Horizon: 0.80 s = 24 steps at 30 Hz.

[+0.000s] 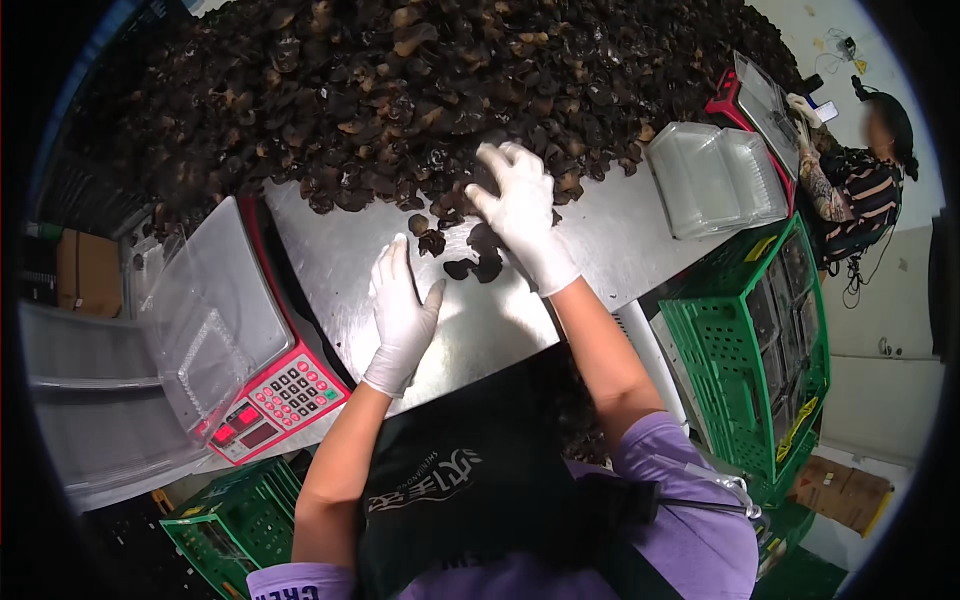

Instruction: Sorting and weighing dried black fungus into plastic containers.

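A large heap of dark wood ear mushrooms point(420, 90) covers the far part of the metal table point(457, 322). My right hand point(517, 195), in a white glove, reaches to the heap's near edge with its fingers spread; whether it touches a piece beneath is hidden. My left hand point(401, 315), gloved too, is over the bare metal to the left, thumb apart from the fingers and nothing in it. Between my hands lie a few loose mushroom pieces point(480, 259).
At left, a red weighing scale point(292, 397) carries a clear plastic lid point(199, 352). Clear plastic trays point(712, 180) stand at right, by a second scale point(724, 94). A green crate point(727, 382) holds clear packs. Another person point(855, 180) is at far right. A green crate point(232, 517) sits lower left.
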{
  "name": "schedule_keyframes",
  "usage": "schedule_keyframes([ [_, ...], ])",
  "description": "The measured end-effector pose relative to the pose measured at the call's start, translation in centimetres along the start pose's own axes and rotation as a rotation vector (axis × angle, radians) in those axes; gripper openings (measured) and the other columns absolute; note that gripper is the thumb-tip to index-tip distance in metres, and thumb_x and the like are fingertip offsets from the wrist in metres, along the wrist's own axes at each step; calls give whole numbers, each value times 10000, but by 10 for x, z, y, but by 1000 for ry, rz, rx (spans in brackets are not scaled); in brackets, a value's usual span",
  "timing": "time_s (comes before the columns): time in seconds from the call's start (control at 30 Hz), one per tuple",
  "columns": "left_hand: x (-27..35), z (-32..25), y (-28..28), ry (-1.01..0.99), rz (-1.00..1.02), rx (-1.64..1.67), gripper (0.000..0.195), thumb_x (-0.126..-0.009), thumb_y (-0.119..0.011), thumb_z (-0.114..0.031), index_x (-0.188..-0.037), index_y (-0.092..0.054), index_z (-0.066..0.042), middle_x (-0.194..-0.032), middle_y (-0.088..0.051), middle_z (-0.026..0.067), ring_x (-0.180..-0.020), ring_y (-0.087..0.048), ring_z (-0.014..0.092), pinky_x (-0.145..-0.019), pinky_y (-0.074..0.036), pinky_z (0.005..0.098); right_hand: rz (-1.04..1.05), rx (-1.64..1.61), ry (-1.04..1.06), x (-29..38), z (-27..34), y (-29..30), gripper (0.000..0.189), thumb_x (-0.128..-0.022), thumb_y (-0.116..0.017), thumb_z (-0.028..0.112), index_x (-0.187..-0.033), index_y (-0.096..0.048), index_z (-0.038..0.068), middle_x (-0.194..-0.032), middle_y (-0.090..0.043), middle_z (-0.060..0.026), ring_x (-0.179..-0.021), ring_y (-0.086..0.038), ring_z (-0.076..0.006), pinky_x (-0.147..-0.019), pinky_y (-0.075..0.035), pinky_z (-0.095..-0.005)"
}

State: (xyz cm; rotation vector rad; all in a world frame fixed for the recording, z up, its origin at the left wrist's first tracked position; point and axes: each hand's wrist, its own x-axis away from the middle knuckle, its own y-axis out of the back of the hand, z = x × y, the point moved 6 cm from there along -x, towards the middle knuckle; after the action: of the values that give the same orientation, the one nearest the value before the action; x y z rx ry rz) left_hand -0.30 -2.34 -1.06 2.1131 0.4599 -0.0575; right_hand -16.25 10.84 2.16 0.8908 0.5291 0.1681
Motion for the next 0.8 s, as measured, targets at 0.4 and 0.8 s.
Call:
schedule_keyframes([
  [0.4, 35, 12, 19, 116, -40, 86, 1038, -676, -826, -201, -1465, -211, 75, -1380, -384, 298, -1294, -370, 438, -1105, -289, 482, 125, -326, 341, 75, 83, -23, 433, -780, -666, 159, -1205, -593, 133, -1254, -561, -62, -1184, -512, -262, -952, -373, -411],
  [0.8, 34, 14, 22, 97, -110, 79, 1061, -669, -837, -183, -1471, -192, 73, -1450, -318, 304, -1346, -326, 441, -1130, -265, 478, 7, -171, 171, 63, 55, 18, 346, -795, -639, 181, -1134, -634, 115, -1153, -618, -71, -1166, -530, -246, -1016, -326, -481],
])
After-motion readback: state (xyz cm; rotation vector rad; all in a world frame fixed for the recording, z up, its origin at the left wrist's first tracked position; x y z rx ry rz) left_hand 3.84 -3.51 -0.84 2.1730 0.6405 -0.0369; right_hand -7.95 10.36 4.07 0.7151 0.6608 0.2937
